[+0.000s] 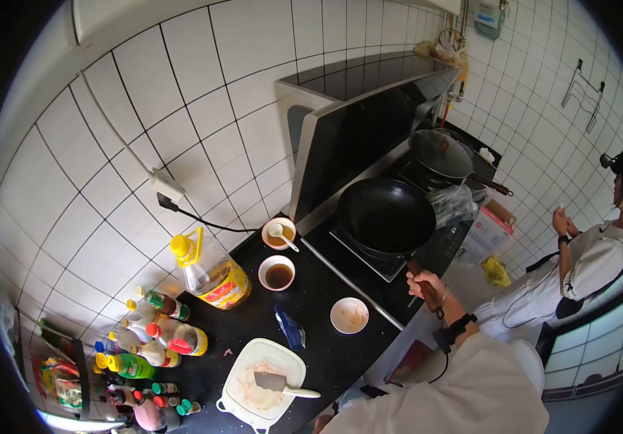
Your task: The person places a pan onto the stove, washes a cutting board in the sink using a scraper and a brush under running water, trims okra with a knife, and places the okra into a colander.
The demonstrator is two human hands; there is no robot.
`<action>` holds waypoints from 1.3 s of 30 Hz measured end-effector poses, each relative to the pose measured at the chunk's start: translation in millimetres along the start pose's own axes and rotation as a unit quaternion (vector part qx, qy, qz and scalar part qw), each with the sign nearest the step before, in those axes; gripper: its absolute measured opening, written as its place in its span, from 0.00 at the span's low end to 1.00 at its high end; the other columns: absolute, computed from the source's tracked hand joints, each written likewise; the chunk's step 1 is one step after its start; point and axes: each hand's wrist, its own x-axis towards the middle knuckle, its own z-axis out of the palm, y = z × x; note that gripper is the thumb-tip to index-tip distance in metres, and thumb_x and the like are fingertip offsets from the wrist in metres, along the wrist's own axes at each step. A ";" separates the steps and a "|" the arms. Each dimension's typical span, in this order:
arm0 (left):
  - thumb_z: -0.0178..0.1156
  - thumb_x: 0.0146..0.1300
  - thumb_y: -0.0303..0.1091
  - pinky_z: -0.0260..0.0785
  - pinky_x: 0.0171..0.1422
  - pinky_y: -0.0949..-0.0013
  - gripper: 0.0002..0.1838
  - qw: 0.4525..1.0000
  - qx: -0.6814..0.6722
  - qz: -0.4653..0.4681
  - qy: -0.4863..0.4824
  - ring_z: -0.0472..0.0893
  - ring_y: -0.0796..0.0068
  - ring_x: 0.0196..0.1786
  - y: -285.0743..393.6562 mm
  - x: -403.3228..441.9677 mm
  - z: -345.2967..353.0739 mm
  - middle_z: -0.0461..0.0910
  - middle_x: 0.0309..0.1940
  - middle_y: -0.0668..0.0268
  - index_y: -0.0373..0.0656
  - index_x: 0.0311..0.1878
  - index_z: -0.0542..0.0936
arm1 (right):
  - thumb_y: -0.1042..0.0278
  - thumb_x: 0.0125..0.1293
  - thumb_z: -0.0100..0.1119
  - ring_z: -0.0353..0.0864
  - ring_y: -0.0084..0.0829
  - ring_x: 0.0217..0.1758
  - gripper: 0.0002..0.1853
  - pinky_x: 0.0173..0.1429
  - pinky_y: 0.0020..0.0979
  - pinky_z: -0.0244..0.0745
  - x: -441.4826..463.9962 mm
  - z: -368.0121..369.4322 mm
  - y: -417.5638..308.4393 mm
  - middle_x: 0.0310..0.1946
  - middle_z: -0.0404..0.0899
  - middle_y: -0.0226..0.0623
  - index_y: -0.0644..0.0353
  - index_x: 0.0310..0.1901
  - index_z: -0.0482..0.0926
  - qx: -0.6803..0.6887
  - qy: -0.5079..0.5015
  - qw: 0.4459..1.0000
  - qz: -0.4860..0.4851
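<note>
My right hand (424, 283) is closed around the brown handle (431, 293) of a black wok (386, 215). The wok sits over the front cooktop, and its dark inside shows no food. Only a sliver of my left hand (321, 424) shows at the bottom edge, near the cutting board; its fingers are hidden. A cleaver with a pale handle (301, 392) lies on the white cutting board (291, 354), which has smears on it. A bowl with residue (350, 316) stands on the counter left of my right hand.
Behind the wok is a lidded pan (440, 154) beside a clear plastic bag (458, 205). Sauce bowls (277, 275), an oil jug (214, 275), a blue packet (290, 327) and several bottles (178, 336) line the counter. Another person (579, 260) stands at right.
</note>
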 end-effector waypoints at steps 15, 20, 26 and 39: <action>0.57 0.58 0.41 0.73 0.47 0.61 0.14 1.000 0.018 -0.003 -0.012 0.82 0.56 0.42 -1.2 -6.6 0.9 0.83 0.36 0.56 0.45 0.42 0.83 | 0.52 0.68 0.45 0.72 0.26 0.17 0.23 0.38 0.28 0.76 -5.8 -57.4 -21.2 0.20 0.73 0.33 0.66 0.51 0.72 -0.078 0.016 0.996 0.042; 0.56 0.58 0.41 0.73 0.47 0.61 0.14 0.999 0.031 0.009 -0.007 0.82 0.56 0.41 -4.8 -16.7 5.0 0.83 0.35 0.56 0.45 0.42 0.83 | 0.50 0.69 0.46 0.79 0.26 0.27 0.24 0.35 0.29 0.78 -23.9 -101.2 2.0 0.28 0.78 0.36 0.64 0.54 0.72 -0.091 0.069 0.993 0.019; 0.56 0.59 0.41 0.73 0.47 0.61 0.14 0.997 0.064 0.035 0.000 0.82 0.56 0.41 -16.7 -33.1 15.4 0.83 0.35 0.56 0.45 0.42 0.83 | 0.56 0.64 0.55 0.74 0.19 0.23 0.14 0.24 0.22 0.68 -54.4 -229.4 139.7 0.24 0.77 0.28 0.58 0.42 0.79 0.013 0.218 0.976 0.024; 0.55 0.60 0.43 0.73 0.46 0.62 0.15 0.975 0.060 0.115 0.181 0.83 0.59 0.43 -120.2 -116.0 121.5 0.84 0.37 0.58 0.47 0.42 0.83 | 0.56 0.58 0.55 0.63 0.18 0.14 0.13 0.18 0.24 0.60 -210.9 -256.6 293.3 0.13 0.68 0.22 0.52 0.21 0.75 -0.566 0.034 0.736 0.371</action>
